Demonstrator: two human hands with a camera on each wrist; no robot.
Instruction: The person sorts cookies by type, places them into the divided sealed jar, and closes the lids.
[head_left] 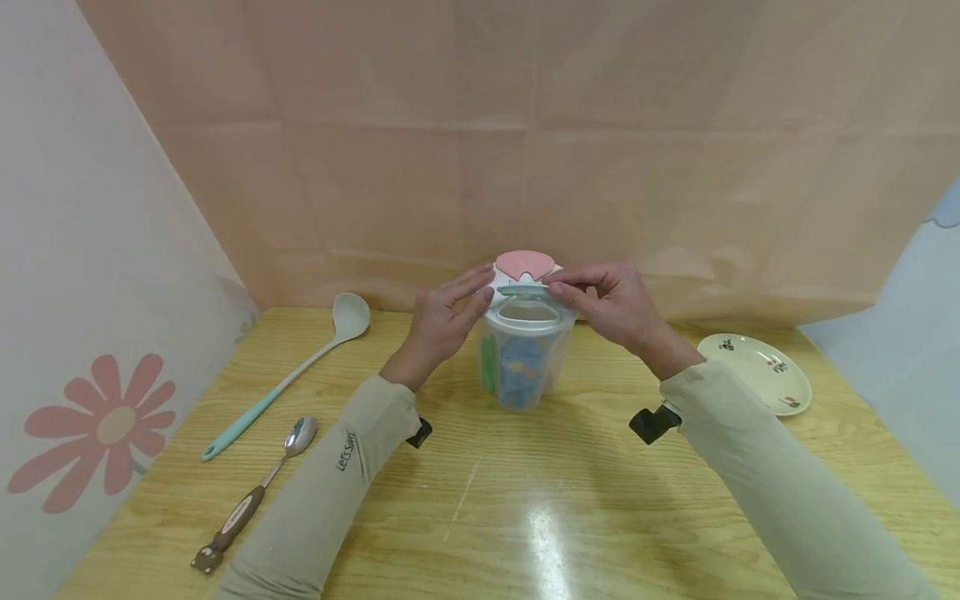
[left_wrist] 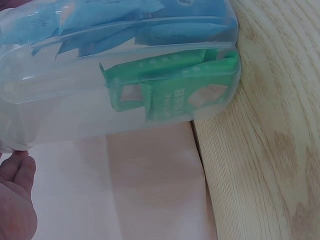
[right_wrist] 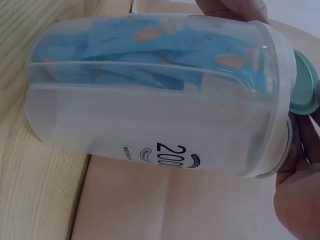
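A clear divided container (head_left: pixel 522 367) stands at the middle back of the wooden table (head_left: pixel 525 500). It holds blue sachets (head_left: pixel 521 371) and green sachets (head_left: pixel 488 364). Its white lid has a pink flap (head_left: pixel 525 264) standing up and a green flap (head_left: pixel 523 290) in front of it. My left hand (head_left: pixel 482 289) holds the lid's left rim between fingers and thumb. My right hand (head_left: pixel 557 288) pinches the green flap at its right end. The left wrist view shows the container (left_wrist: pixel 75 115), the green sachets (left_wrist: pixel 172 90) and a fingertip (left_wrist: pixel 17 172) at its rim. The right wrist view shows the container (right_wrist: pixel 150 135), the green flap (right_wrist: pixel 306 82) and my right hand (right_wrist: pixel 300 195).
A pale green ladle (head_left: pixel 300 371) and a spoon with a brown bear handle (head_left: pixel 255 492) lie at the left. A small patterned plate (head_left: pixel 757 371) sits at the right. A pink backdrop stands close behind the container, and a flowered panel (head_left: pixel 97 433) lines the left side.
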